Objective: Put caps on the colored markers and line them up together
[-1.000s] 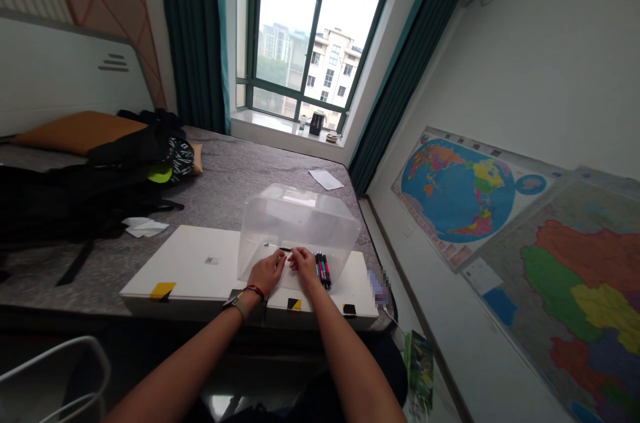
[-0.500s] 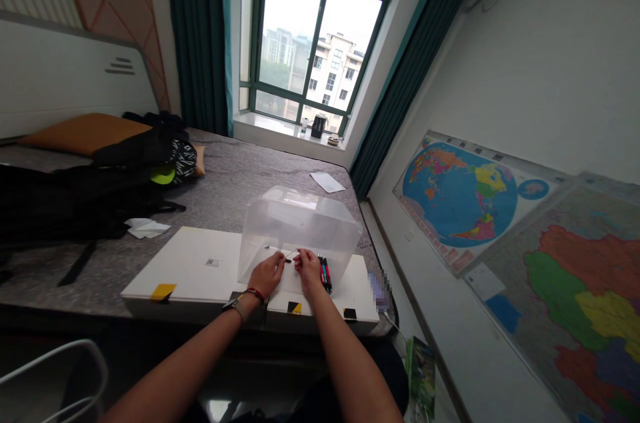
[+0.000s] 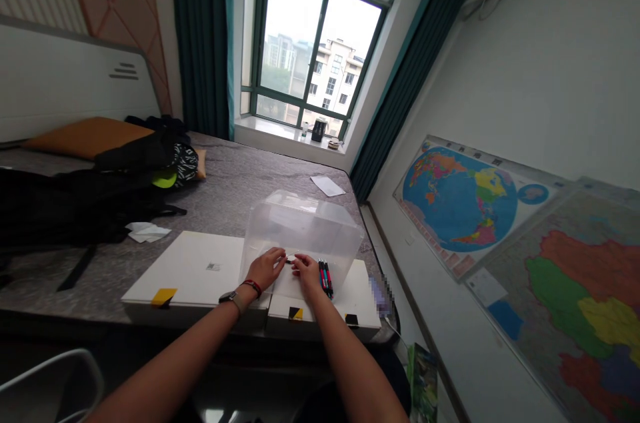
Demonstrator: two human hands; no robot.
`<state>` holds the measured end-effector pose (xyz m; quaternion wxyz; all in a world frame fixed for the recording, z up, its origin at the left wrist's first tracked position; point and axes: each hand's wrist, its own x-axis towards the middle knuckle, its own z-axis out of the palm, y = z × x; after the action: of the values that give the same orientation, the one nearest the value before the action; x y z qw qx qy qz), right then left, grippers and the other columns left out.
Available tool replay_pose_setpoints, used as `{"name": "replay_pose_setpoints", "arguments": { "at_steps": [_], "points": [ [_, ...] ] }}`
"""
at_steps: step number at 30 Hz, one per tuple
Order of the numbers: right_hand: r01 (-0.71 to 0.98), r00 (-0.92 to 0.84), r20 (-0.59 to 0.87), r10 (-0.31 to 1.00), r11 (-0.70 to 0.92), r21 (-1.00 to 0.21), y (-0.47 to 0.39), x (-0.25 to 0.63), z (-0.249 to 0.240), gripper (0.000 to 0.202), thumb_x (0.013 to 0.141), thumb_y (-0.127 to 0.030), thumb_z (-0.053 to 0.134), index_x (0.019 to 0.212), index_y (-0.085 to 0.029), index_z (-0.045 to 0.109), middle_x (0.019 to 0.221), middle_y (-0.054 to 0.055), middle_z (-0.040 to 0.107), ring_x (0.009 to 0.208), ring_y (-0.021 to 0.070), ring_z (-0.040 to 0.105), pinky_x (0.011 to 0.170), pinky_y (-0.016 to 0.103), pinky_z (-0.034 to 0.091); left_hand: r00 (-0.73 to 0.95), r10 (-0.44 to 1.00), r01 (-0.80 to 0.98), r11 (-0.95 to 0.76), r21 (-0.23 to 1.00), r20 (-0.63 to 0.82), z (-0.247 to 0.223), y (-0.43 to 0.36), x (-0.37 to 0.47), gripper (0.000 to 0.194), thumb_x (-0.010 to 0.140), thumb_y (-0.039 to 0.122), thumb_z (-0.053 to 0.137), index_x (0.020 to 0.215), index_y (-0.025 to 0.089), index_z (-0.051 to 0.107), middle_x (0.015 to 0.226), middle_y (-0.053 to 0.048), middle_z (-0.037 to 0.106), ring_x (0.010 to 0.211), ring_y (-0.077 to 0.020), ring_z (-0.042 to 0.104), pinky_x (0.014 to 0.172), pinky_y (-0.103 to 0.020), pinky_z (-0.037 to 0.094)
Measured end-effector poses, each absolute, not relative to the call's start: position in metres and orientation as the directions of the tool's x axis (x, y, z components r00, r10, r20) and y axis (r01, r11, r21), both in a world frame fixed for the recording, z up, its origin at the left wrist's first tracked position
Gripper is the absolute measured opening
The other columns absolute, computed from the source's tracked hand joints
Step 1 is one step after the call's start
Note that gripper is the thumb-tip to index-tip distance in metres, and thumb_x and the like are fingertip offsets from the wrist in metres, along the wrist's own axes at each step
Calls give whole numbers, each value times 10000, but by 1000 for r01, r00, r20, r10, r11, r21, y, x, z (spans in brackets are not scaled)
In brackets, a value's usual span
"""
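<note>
Both hands reach into the open front of a clear plastic box (image 3: 305, 219) that lies on its side on white flat boxes. My left hand (image 3: 269, 267), with a red bracelet and a watch at its wrist, is closed with the fingertips pinched. My right hand (image 3: 305, 271) is closed too, its fingertips close to those of the left. A small dark piece (image 3: 289, 261) shows between them; it is too small to name, and what each pinch holds is hidden. Several pens (image 3: 325, 277) with black, red and blue parts lie side by side just right of my right hand.
The white flat boxes (image 3: 193, 269) rest along the front edge of the grey marbled bed surface (image 3: 240, 166). Crumpled tissue (image 3: 147, 231) and dark clothing or bags (image 3: 65, 203) lie to the left. A white sheet (image 3: 327, 185) is behind the clear box. A wall with maps (image 3: 460, 196) stands on the right.
My fingertips have drawn closer together. The thin light-coloured piece seen earlier at my right fingertips is now mostly hidden. The whole view has shifted slightly; the pens stay in place.
</note>
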<state>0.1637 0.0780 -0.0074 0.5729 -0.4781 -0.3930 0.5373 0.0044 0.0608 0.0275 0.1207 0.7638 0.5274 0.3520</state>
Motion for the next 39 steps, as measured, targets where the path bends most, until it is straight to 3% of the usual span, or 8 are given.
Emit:
{"name": "replay_pose_setpoints", "arguments": {
  "at_steps": [3,7,16,27,33,39],
  "points": [
    [-369,119,-110,987,-58,-927,80,167,-10,318,604,-175,639,920,-136,659,745,40,687,607,131,635,524,214,489,299,903,733,-424,531,308,25,73,9,231,902,338,459,969,240,657,1028,-40,673,941,-186,622,831,-280,450],
    [-444,85,-131,988,-80,-893,80,167,-9,408,539,-90,636,943,-148,640,747,19,678,621,140,654,532,210,498,280,938,790,-345,506,203,22,81,17,238,886,334,482,947,234,688,1026,-49,674,935,-197,621,797,-287,448],
    [-497,98,-151,984,-83,-864,79,169,-11,401,605,-132,617,1006,-131,625,931,103,697,811,190,691,645,257,541,169,965,845,-247,475,200,14,82,29,326,924,393,410,912,245,700,1034,-66,634,857,-178,624,702,-273,427],
    [-348,101,-109,989,-68,-935,81,164,-14,386,614,-133,580,993,-108,650,861,86,709,705,160,682,593,244,549,66,989,893,-118,434,134,23,85,23,355,885,420,431,840,229,727,933,-105,692,879,-234,638,694,-294,434],
    [-234,147,-76,986,-40,-971,82,160,-13,345,635,-155,560,964,-99,650,838,88,700,696,167,679,599,268,563,-29,993,829,-40,558,115,27,80,19,363,884,428,417,899,244,730,967,-92,722,889,-233,654,693,-282,434],
    [45,195,25,981,16,-999,75,160,-10,335,736,-212,508,1025,-112,642,889,96,696,615,156,651,507,256,530,-26,973,746,-133,653,228,24,69,16,338,875,417,439,890,235,724,954,-85,723,880,-223,651,759,-286,438]
  ]
}}
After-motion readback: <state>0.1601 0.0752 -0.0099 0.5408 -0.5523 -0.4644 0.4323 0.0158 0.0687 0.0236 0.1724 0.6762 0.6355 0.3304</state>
